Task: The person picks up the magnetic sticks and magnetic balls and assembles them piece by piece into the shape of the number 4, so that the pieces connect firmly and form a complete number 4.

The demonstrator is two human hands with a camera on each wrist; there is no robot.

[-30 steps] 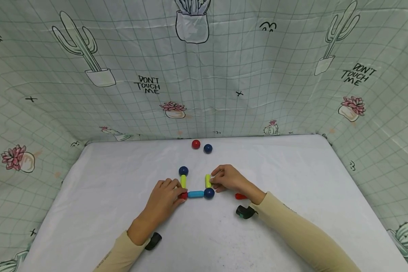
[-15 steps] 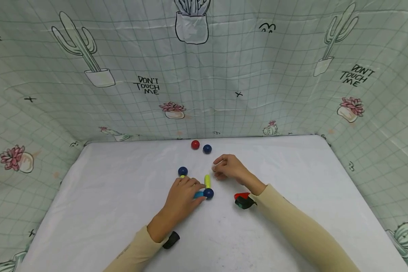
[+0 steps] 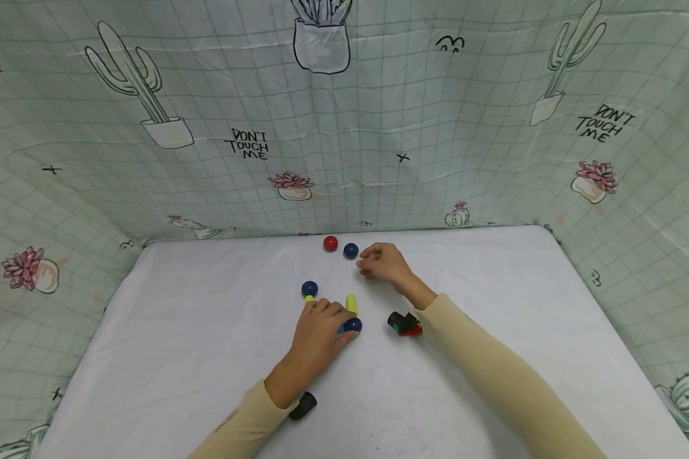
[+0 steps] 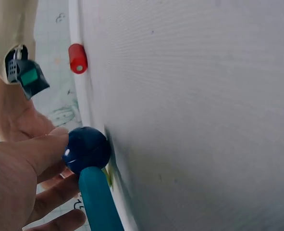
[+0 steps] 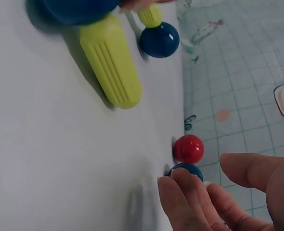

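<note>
Pale gridded cloth printed with cacti hangs around a white-covered table. Over it, a person's right hand, thumb and fingers spread apart, hovers just beside the far blue ball. The left hand pinches the near blue ball on the table; a turquoise rod and a yellow rod meet it. A red rod lies to the right. Another blue ball stands beyond the left hand; a red ball sits near the back edge.

Backdrop: "DON'T TOUCH ME"; sleeve unclear
</note>
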